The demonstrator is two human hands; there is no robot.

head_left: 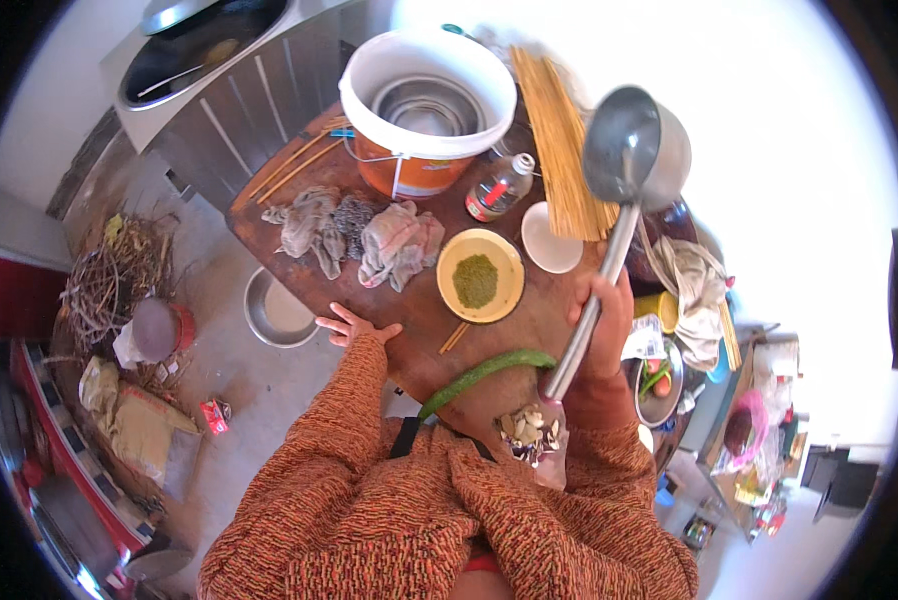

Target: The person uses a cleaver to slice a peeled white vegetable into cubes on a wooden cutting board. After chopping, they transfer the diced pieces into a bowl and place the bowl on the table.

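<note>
Hands apart: right hand [601, 318] grips the metal ladle [637, 150] by its handle, bowl raised beyond, while left hand [354, 326] rests flat on the surface [409, 330] edge, seemingly for support.

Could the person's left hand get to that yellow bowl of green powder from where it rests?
Probably yes: the left hand rests at the table edge, and only bare tabletop lies between it and the yellow bowl.
</note>
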